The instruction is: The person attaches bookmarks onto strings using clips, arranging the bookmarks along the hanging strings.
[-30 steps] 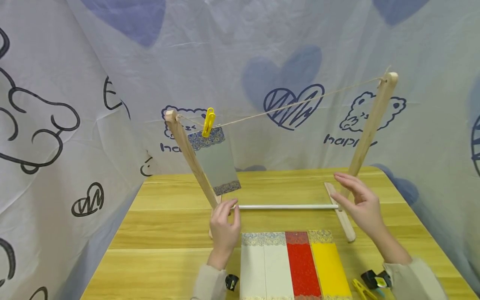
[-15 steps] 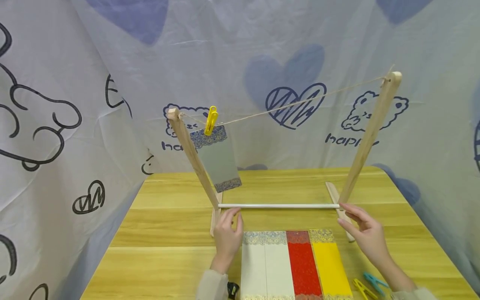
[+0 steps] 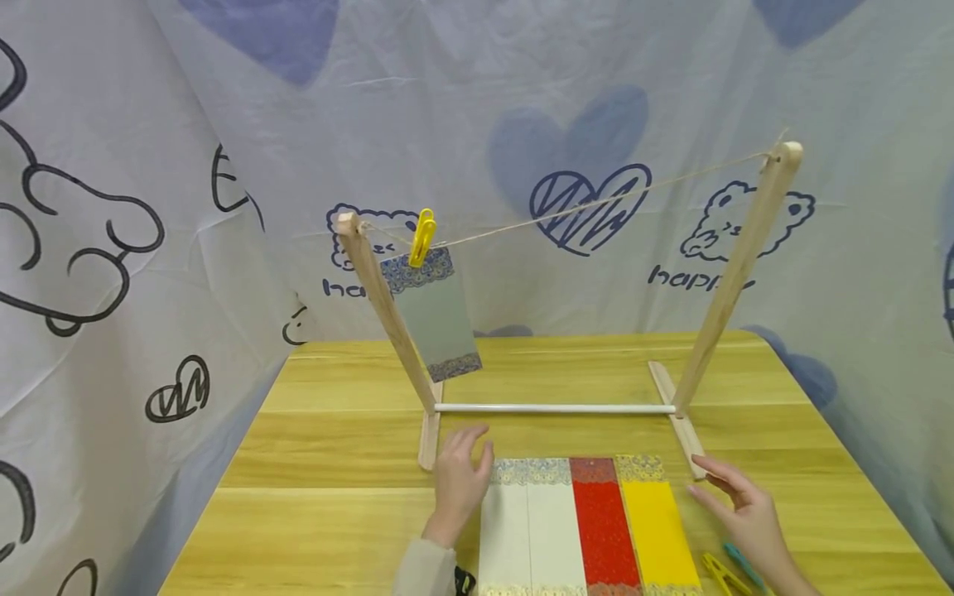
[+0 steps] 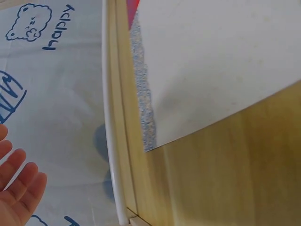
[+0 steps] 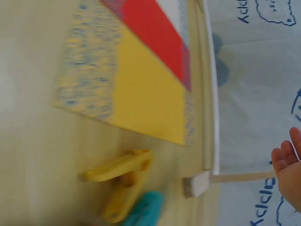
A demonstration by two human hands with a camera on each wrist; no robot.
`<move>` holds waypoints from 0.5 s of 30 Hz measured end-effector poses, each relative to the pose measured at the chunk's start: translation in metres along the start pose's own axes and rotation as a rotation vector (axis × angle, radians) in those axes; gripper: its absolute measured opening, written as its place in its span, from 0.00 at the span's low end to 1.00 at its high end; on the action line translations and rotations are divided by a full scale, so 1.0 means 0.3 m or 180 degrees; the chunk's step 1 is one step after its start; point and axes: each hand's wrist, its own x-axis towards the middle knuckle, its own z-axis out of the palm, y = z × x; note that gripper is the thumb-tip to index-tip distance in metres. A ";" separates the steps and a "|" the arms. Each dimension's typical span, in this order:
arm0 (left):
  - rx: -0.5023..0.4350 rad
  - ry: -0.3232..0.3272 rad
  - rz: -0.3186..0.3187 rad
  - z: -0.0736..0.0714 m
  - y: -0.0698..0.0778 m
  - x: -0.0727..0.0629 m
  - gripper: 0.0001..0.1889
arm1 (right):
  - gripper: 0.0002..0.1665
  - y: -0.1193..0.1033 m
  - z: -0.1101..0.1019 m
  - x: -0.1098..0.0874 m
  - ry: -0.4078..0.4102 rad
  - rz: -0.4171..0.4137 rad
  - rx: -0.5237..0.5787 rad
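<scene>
Above the left edge of a row of cards, my left hand [image 3: 460, 480] has loosely bent fingers and holds nothing. The row has two white cards [image 3: 503, 530], a red card [image 3: 605, 530] and a yellow card [image 3: 659, 534], all with lace-patterned ends. My right hand [image 3: 749, 517] is right of the yellow card, fingers relaxed, with nothing in it. Beneath that hand lie a yellow clothespin [image 5: 113, 168] and a teal clothespin [image 5: 143, 209]. Another yellow clothespin [image 3: 422, 238] fastens a pale card [image 3: 436, 323] to the string [image 3: 559, 214].
A wooden frame stands behind the cards. Its left post [image 3: 391, 323] and right post [image 3: 734, 285] are joined low down by a white rod [image 3: 555, 408]. Flat feet [image 3: 430, 439] stick out towards me. A printed cloth [image 3: 477, 83] hangs behind the wooden table [image 3: 328, 463].
Both hands have drawn back from the frame's lower ends. The right hand came down towards the clothespins; the left shifted slightly right and nearer the white cards.
</scene>
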 end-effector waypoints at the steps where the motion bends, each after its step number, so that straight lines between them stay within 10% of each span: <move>1: -0.0005 -0.0081 -0.0021 0.003 -0.001 -0.006 0.10 | 0.27 0.002 0.000 -0.015 0.0024 0.0069 -0.0219; 15: 0.0077 -0.1262 -0.0253 0.019 -0.006 -0.064 0.20 | 0.23 -0.246 0.048 -0.077 0.0144 0.0999 -0.1098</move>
